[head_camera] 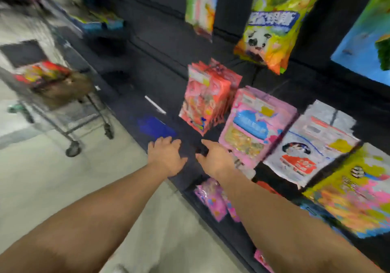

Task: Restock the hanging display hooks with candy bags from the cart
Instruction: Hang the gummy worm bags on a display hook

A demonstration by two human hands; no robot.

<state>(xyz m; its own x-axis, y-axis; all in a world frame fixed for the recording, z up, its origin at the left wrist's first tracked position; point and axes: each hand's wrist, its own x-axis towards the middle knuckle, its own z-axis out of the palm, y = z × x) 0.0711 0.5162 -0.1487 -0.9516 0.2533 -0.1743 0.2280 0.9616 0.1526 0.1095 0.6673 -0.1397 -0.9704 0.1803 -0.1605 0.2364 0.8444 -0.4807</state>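
Observation:
The view is blurred by motion. My left hand [165, 156] and my right hand [214, 159] reach forward side by side in front of the dark display wall [168, 47], fingers relaxed, holding nothing. Just above my right hand hang a red stack of candy bags [205, 97] and a pink stack of candy bags [253, 123] on hooks. A wire cart [63, 104] stands at the left on the floor, with red and yellow candy bags [42, 72] lying in its basket.
More bags hang to the right: a white stack [312, 144], a yellow-pink bag [356, 192], a green panda bag [272, 21] above. Small pink bags [213, 199] hang low under my right forearm. Pale floor [52, 184] spreads between me and the cart.

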